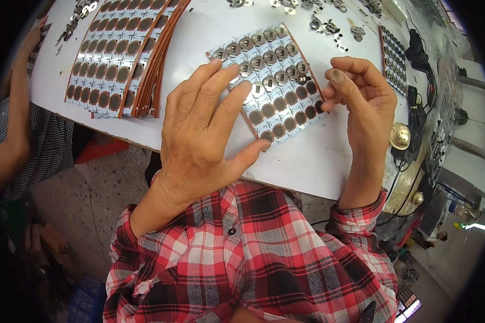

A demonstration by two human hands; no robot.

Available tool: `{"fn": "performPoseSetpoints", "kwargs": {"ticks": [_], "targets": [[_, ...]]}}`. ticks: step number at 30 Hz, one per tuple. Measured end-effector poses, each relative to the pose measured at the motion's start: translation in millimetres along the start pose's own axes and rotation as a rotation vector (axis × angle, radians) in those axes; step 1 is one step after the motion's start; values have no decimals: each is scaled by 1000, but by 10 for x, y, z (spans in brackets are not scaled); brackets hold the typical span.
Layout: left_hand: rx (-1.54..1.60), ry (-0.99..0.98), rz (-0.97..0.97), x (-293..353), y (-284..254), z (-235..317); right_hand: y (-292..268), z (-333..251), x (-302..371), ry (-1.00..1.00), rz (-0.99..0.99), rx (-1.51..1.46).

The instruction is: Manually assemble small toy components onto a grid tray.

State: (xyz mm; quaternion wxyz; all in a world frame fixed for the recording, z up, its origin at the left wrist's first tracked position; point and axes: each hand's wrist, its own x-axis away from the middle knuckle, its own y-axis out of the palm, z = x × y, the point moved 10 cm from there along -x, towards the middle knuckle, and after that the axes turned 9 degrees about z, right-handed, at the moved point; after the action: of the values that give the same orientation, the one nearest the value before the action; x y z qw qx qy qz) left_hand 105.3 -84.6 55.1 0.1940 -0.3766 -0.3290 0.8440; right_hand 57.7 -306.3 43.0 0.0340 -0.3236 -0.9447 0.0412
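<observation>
Panel (pixel 278 104): lies askew on the white worktop (pixel 191 35), one corner turned toward the near edge; silvery clips (pixel 269 57) sit on its farther rows, while dark discs (pixel 278 130) show uncovered on the nearer ones.
Left hand (pixel 199 121): palm down, fingers spread wide over the panel's left side, thumb at its nearest corner; nothing is gripped that I can see.
Right hand (pixel 366 97): half curled beside the panel's right edge, thumb and fingertips close together; whether they pinch something small, I cannot tell.
Clip risk: dragging the left fingers sideways could push clips off their discs, if they are only resting there; how they are fixed does not show.
Edge risk: a firm push toward the body might slide the panel over the worktop's near edge.
Stack risk: the stack of panels (pixel 113 54), unevenly fanned close to the near edge at left, could slip if the co-worker's arm (pixel 19 107) bumped it.
Loose metal parts (pixel 323 27): small open heaps toward the far edge, with no container visible around them; a sweeping sleeve could scatter or mix them.
Blue crate (pixel 86 299): on the floor, beyond the near edge at left; contents too dark to make out.
</observation>
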Motion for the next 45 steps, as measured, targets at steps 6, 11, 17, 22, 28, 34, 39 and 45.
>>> {"fn": "performPoseSetpoints", "kwargs": {"ticks": [6, 11, 17, 22, 28, 34, 39, 45], "targets": [[15, -13, -14, 26, 25, -28, 97, -93, 64, -201, 19, 237], [7, -7, 4, 46, 22, -33, 430, -261, 166, -521, -118, 648], [5, 6, 23, 45, 21, -16, 303, -234, 145, -502, -47, 519], [1, 3, 26, 47, 23, -14, 135, -193, 67, -312, 1, 167], [21, -55, 51, 63, -7, -55, 326, -51, 130, -37, -100, 71], [33, 68, 308, 134, -234, 33, 759, 45, 397, 9, -374, 185], [28, 2, 268, 142, -197, -59, 795, 10, 438, -95, -408, 379], [16, -52, 211, 138, -169, -48, 867, -111, 479, -336, -511, 536]]}}
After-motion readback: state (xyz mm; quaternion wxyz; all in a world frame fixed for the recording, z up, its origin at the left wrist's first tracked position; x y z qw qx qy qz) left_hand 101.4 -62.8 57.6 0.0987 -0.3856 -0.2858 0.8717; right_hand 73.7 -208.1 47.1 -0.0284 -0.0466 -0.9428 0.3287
